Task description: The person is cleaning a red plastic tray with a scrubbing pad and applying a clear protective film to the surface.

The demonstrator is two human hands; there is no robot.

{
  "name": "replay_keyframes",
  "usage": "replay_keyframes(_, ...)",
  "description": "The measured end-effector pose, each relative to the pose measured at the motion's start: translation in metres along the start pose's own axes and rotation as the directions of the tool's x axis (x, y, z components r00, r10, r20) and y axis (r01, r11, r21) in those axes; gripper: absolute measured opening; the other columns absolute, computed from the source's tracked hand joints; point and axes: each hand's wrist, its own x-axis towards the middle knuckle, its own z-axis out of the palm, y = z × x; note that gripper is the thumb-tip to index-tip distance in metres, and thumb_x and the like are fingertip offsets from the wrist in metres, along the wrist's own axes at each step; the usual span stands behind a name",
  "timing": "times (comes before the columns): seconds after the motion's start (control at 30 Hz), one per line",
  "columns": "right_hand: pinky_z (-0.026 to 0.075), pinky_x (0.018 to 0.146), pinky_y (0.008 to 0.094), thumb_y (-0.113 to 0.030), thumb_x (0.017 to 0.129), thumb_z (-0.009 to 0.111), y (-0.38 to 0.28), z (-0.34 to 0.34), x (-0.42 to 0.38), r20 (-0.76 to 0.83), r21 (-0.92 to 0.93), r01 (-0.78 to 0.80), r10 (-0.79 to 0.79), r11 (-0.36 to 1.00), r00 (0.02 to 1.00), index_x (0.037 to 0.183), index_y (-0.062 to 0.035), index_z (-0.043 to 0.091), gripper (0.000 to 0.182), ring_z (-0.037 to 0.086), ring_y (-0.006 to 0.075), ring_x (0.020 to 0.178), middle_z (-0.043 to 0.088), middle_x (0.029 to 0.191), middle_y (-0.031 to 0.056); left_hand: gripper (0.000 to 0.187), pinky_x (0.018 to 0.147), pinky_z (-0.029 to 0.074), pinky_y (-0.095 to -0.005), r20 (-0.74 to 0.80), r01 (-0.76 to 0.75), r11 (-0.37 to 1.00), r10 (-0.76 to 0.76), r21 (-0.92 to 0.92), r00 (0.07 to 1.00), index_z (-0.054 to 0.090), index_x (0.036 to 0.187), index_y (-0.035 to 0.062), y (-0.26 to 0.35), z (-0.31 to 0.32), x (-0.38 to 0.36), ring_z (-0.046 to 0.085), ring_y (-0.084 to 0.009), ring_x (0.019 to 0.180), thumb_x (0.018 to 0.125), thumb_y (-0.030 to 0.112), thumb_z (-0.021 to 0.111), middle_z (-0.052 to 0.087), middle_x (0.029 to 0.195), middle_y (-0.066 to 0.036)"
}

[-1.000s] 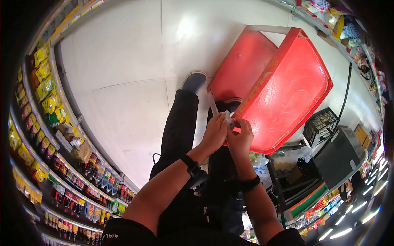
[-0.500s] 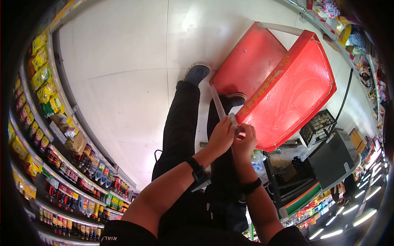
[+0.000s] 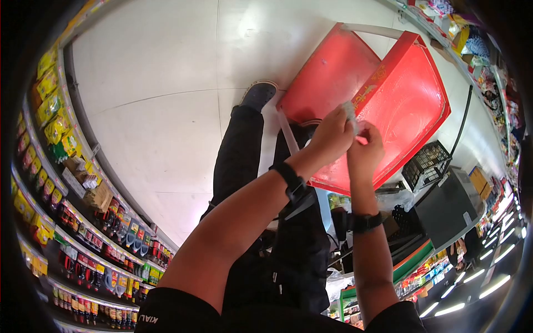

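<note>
A crumpled grey cloth (image 3: 350, 112) sticks out past the closed fingers of my left hand (image 3: 332, 133). Close beside it, my right hand (image 3: 367, 152) has its fingers curled into a pinch. What they hold, if anything, is too small to make out. Both hands are over the near part of a red stand (image 3: 408, 105) on the floor. Its flat panels have raised edges, and whitish smears show on the right one. Yellow lettering runs along one edge, partly hidden by my hands. A pale post (image 3: 288, 133) rises from a corner beside my leg.
Shelves of bottles and yellow packets (image 3: 53, 105) curve along the left. On the right are a black crate (image 3: 426, 165), a dark grey box (image 3: 449, 208) and clear plastic wrapping (image 3: 395, 200). My shoe (image 3: 260, 95) rests on the pale floor next to the stand.
Both hands have moved up and to the right along the lettered edge of the stand, carrying the cloth. The view has shifted slightly; the stand itself looks unmoved.
</note>
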Motion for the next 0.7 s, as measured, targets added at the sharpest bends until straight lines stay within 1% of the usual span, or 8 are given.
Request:
replay_keyframes(0.1,0.059,0.07,0.0379,-0.006,0.083,0.075,0.023,0.005,-0.049,0.086,-0.063,0.034,-0.029,0.997,0.996,0.101,-0.0017,0.071,0.018,0.071,0.0298,0.08,0.07,0.091,0.0153,0.028,0.097,0.049,-0.0563,0.019,0.085,0.994,-0.086,0.07,0.996,0.056,0.117,-0.0073,-0.008,-0.008,-0.047,0.061,-0.0516,0.111,0.099,0.013,0.047,0.063,0.117,-0.033)
replay_keyframes(0.17,0.059,0.07,0.0376,-0.006,0.084,0.075,0.013,0.004,-0.086,0.175,-0.025,-0.069,0.073,0.997,0.982,0.101,-0.0024,0.071,0.017,0.072,0.03,0.083,0.07,0.092,0.014,0.034,0.099,0.048,-0.0558,0.27,0.113,0.956,-0.188,0.272,0.944,0.054,0.124,-0.0105,-0.003,-0.033,-0.08,0.059,-0.052,0.115,0.1,0.013,0.045,0.061,0.122,-0.035)
replay_keyframes(0.27,0.059,0.068,0.0355,0.0,0.083,0.074,0.018,0.009,-0.13,0.235,0.05,-0.139,0.124,0.989,0.964,0.104,-0.0031,0.071,0.021,0.071,0.0288,0.086,0.068,0.093,0.0135,0.034,0.099,0.048,-0.0558,0.097,0.273,0.951,-0.288,0.144,0.953,0.053,0.123,-0.012,-0.037,-0.021,-0.128,0.059,-0.0521,0.114,0.101,0.012,0.044,0.059,0.123,-0.035)
replay_keyframes(0.37,0.06,0.069,0.0354,0.003,0.082,0.073,0.012,0.008,-0.135,0.241,0.079,-0.208,0.184,0.975,0.953,0.104,-0.0025,0.07,0.023,0.071,0.0287,0.085,0.067,0.094,0.0137,0.036,0.102,0.048,-0.0548,0.115,0.367,0.905,-0.397,0.215,0.911,0.052,0.126,-0.014,-0.033,-0.018,-0.128,0.058,-0.0509,0.117,0.101,0.011,0.045,0.057,0.127,-0.035)
replay_keyframes(0.4,0.06,0.069,0.0356,0.005,0.081,0.072,0.01,0.01,-0.13,0.225,0.105,-0.219,0.191,0.97,0.955,0.104,-0.0022,0.069,0.024,0.07,0.0287,0.085,0.067,0.094,0.0138,0.036,0.102,0.048,-0.0548,0.115,0.361,0.906,-0.392,0.222,0.913,0.052,0.126,-0.014,-0.035,-0.014,-0.125,0.058,-0.0509,0.117,0.101,0.011,0.045,0.057,0.127,-0.035)
replay_keyframes(0.47,0.061,0.07,0.0359,0.006,0.08,0.071,0.011,0.008,-0.11,0.192,0.099,-0.16,0.139,0.982,0.972,0.104,-0.0023,0.069,0.025,0.07,0.0284,0.085,0.067,0.094,0.0137,0.036,0.105,0.047,-0.0532,-0.02,0.185,0.954,-0.186,0.235,0.982,0.052,0.127,-0.0124,-0.041,-0.002,-0.11,0.057,-0.0504,0.122,0.1,0.01,0.046,0.056,0.132,-0.035)
replay_keyframes(0.6,0.061,0.071,0.0356,0.007,0.079,0.07,0.011,0.004,-0.061,0.077,0.095,-0.054,0.047,0.994,0.996,0.104,-0.0018,0.068,0.026,0.069,0.0274,0.084,0.066,0.095,0.0131,0.044,0.11,0.045,-0.0513,0.018,0.095,0.987,-0.098,0.126,0.995,0.049,0.137,-0.0117,-0.019,0.004,-0.056,0.055,-0.0497,0.129,0.098,0.009,0.047,0.054,0.14,-0.035)
replay_keyframes(0.7,0.061,0.071,0.0353,0.005,0.08,0.071,0.007,0.001,-0.026,0.002,0.107,-0.023,0.023,0.994,1.0,0.105,-0.0012,0.068,0.026,0.069,0.0261,0.086,0.067,0.097,0.0128,0.047,0.111,0.045,-0.0502,-0.053,-0.02,0.992,0.027,0.126,0.998,0.05,0.14,-0.0103,0.001,0.012,-0.019,0.055,-0.0488,0.13,0.097,0.008,0.048,0.054,0.142,-0.034)
